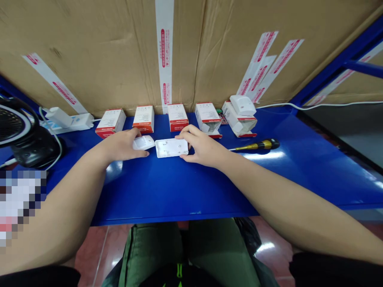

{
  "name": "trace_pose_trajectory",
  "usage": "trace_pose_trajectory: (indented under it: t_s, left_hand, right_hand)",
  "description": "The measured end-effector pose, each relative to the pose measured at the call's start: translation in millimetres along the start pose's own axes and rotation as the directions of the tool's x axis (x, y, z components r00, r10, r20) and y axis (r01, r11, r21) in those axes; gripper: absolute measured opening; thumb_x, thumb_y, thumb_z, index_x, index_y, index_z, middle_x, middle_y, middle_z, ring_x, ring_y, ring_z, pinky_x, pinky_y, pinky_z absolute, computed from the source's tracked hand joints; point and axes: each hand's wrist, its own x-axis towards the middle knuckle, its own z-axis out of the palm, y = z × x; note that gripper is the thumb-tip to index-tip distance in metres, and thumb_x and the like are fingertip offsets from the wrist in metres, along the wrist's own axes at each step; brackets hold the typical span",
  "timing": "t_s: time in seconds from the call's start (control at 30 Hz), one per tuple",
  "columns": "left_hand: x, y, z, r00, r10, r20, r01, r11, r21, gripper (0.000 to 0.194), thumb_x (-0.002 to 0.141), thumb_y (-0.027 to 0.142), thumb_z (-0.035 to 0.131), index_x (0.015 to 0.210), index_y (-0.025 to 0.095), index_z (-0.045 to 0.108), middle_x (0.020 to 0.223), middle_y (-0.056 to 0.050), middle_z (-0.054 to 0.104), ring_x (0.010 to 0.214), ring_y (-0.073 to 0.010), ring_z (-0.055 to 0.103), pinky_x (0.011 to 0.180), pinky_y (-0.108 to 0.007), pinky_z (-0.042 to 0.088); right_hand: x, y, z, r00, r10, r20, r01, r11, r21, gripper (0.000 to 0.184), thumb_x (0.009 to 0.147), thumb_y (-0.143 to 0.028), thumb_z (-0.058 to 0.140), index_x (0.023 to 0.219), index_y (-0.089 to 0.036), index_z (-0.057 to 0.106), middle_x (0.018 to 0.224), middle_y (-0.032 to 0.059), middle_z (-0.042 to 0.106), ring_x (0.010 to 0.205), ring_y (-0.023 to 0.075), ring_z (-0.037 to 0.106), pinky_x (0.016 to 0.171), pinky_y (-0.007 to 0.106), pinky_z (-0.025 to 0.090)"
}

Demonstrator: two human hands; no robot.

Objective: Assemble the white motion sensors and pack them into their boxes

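My left hand [124,145] is closed around a white plastic cover [144,142] with a smooth, domed face, thumb along its near side. Just to the right, my right hand [200,146] grips the right end of a white rectangular plastic shell [169,148]. The shell's hollow inner side faces up and shows small posts and slots. Both parts are low over the blue table, their ends almost touching; whether they rest on it I cannot tell.
Several red-and-white boxes [178,117] line the back, and a white detector [242,105] lies on the rightmost. A yellow-and-black screwdriver [254,145] lies right of my hand. A black fan [28,131] and a white power strip [70,122] stand left on the blue table [179,191].
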Motion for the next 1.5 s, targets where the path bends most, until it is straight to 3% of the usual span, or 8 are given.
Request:
trace_pose_trajectory:
  t_s: [0.1, 0.27, 0.4, 0.57, 0.7, 0.93, 1.2, 1.5]
  left_hand:
    - [-1.4, -4.3, 2.1, 0.993, -0.043, 0.108, 0.032, 0.994, 0.1, 0.056, 0.072, 0.064, 0.086, 0.106, 0.022, 0.071, 0.081, -0.004, 0.074, 0.064, -0.0241, 0.069, 0.055, -0.03, 0.048]
    - [1.3, 25.6, -9.3, 0.995, 0.103, 0.016, -0.103, 0.995, -0.005, 0.051, 0.076, 0.048, 0.083, 0.117, 0.021, 0.069, 0.116, -0.01, 0.077, 0.106, -0.0302, 0.073, 0.087, -0.039, 0.06]
    - [1.9, 48.7, -14.6, 0.983, 0.177, 0.047, -0.16, 0.956, -0.248, 0.022, 0.091, 0.034, 0.064, 0.107, 0.02, 0.07, 0.097, -0.005, 0.077, 0.082, -0.0184, 0.071, 0.077, -0.031, 0.058]
    - [1.9, 50.2, -10.4, 0.989, 0.143, -0.02, -0.143, 0.945, -0.296, 0.014, 0.087, 0.029, 0.064, 0.097, 0.019, 0.068, 0.091, -0.003, 0.075, 0.073, -0.0151, 0.069, 0.065, -0.026, 0.055]
    - [3.3, 47.7, -8.8, 0.971, 0.206, -0.118, -0.232, 0.933, -0.277, 0.004, 0.085, 0.024, 0.062, 0.084, 0.021, 0.064, 0.084, -0.002, 0.069, 0.071, -0.0147, 0.066, 0.064, -0.026, 0.053]
    - [5.0, 49.8, -7.4, 0.946, 0.268, -0.183, -0.304, 0.93, -0.208, 0.011, 0.087, 0.017, 0.061, 0.077, 0.022, 0.061, 0.082, -0.003, 0.065, 0.077, -0.0168, 0.062, 0.072, -0.03, 0.053]
    - [5.6, 52.5, 4.8, 0.908, 0.336, -0.252, -0.376, 0.917, -0.133, 0.013, 0.092, 0.012, 0.054, 0.087, 0.021, 0.062, 0.089, -0.004, 0.064, 0.076, -0.0159, 0.061, 0.071, -0.029, 0.051]
    - [3.7, 52.7, 1.4, 0.932, 0.279, -0.229, -0.317, 0.937, -0.148, 0.01, 0.091, 0.016, 0.055, 0.094, 0.022, 0.062, 0.094, -0.005, 0.066, 0.085, -0.0199, 0.063, 0.08, -0.034, 0.055]
  right_hand:
    - [1.4, 0.3, 3.4, 0.998, -0.051, -0.021, 0.05, 0.997, -0.061, 0.048, 0.086, -0.013, 0.075, 0.133, -0.019, 0.069, 0.135, 0.0113, 0.065, 0.113, 0.0259, 0.071, 0.103, 0.044, 0.064]
    - [4.8, -4.6, 7.9, 0.992, -0.125, -0.007, 0.121, 0.973, -0.195, 0.041, 0.093, -0.01, 0.068, 0.134, -0.016, 0.068, 0.131, 0.0148, 0.069, 0.116, 0.0294, 0.073, 0.103, 0.048, 0.063]
    - [7.5, -9.7, 10.3, 0.992, -0.13, 0.011, 0.127, 0.943, -0.309, 0.041, 0.094, -0.008, 0.067, 0.134, -0.015, 0.068, 0.135, 0.0171, 0.071, 0.115, 0.0323, 0.074, 0.097, 0.051, 0.065]
    - [6.5, -9.4, 12.3, 0.992, -0.13, 0.003, 0.125, 0.949, -0.289, 0.045, 0.093, -0.006, 0.067, 0.138, -0.015, 0.068, 0.138, 0.0169, 0.07, 0.117, 0.0312, 0.075, 0.099, 0.051, 0.066]
    - [3.3, -6.6, 13.1, 0.979, -0.201, -0.037, 0.187, 0.955, -0.231, 0.046, 0.097, -0.014, 0.066, 0.143, -0.016, 0.066, 0.148, 0.017, 0.067, 0.13, 0.0309, 0.072, 0.109, 0.051, 0.064]
    - [4.0, -2.3, 15.5, 0.957, -0.265, -0.119, 0.237, 0.949, -0.21, 0.04, 0.104, -0.01, 0.05, 0.139, -0.014, 0.07, 0.145, 0.0191, 0.067, 0.133, 0.0301, 0.07, 0.112, 0.051, 0.063]
    - [10.1, 1.5, 17.4, 0.974, -0.188, -0.124, 0.167, 0.972, -0.163, 0.039, 0.108, -0.012, 0.04, 0.13, -0.016, 0.072, 0.123, 0.0145, 0.07, 0.107, 0.0245, 0.073, 0.105, 0.047, 0.063]
    - [10.0, 2.2, 16.2, 0.957, -0.252, -0.143, 0.218, 0.952, -0.216, 0.036, 0.111, -0.016, 0.039, 0.124, -0.019, 0.073, 0.115, 0.012, 0.069, 0.098, 0.0223, 0.068, 0.093, 0.041, 0.062]
